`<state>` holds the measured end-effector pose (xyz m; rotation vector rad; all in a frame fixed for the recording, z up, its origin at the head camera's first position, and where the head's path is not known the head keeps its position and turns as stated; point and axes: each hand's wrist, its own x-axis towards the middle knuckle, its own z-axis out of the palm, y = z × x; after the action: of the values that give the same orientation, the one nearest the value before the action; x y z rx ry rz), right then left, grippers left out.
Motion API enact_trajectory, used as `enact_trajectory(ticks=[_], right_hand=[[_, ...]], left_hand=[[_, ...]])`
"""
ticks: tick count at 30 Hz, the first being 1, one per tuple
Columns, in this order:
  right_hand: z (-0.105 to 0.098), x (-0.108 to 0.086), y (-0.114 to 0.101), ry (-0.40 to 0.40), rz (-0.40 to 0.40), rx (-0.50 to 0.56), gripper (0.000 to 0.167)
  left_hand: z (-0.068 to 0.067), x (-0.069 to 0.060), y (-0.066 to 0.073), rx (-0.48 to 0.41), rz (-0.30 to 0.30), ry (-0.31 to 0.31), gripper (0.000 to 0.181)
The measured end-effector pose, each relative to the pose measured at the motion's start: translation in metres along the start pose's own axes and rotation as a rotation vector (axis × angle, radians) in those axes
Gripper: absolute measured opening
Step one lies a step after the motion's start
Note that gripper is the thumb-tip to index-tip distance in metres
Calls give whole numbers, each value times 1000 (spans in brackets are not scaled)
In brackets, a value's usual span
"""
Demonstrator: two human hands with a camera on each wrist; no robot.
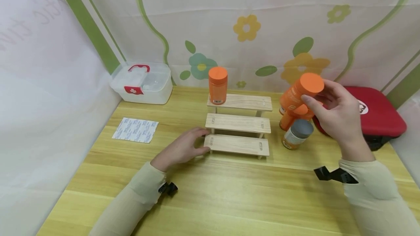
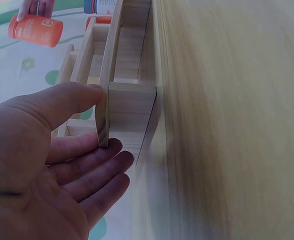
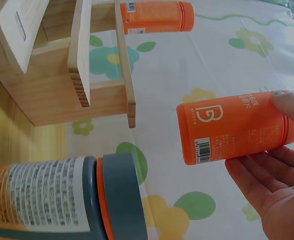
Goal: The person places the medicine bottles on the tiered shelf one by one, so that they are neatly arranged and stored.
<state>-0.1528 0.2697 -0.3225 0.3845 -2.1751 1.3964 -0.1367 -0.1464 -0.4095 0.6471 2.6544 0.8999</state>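
Note:
A three-tier wooden rack [image 1: 237,123] stands on the table, with an orange bottle [image 1: 218,86] upright at the left end of its top tier. My left hand [image 1: 183,148] pinches the left end of the lowest tier; the left wrist view shows the thumb on one face of that board [image 2: 104,107] and fingertips at its other side. My right hand [image 1: 341,114] grips another orange bottle [image 1: 303,88] by its cap end, tilted in the air right of the rack; the right wrist view shows this held bottle [image 3: 232,127] touching nothing else.
Below the held bottle, more orange bottles [image 1: 288,119] stand beside a grey-capped bottle [image 1: 296,134]. A red case [image 1: 377,112] lies at the right. At the left are a clear box [image 1: 154,88] with a red handle and a white printed packet [image 1: 135,130].

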Motion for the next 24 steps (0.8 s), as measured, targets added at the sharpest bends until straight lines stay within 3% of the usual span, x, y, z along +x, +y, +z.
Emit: enact_trajectory(ticks=[4, 17, 24], right_hand=[[7, 4, -2, -12, -22, 3, 56], [27, 17, -3, -58, 74, 7, 53], [37, 22, -5, -105, 80, -11, 55]], left_hand=[[0, 0, 1, 3, -2, 0, 61], [0, 0, 1, 6, 6, 3, 60], [0, 1, 3, 9, -4, -3, 62]])
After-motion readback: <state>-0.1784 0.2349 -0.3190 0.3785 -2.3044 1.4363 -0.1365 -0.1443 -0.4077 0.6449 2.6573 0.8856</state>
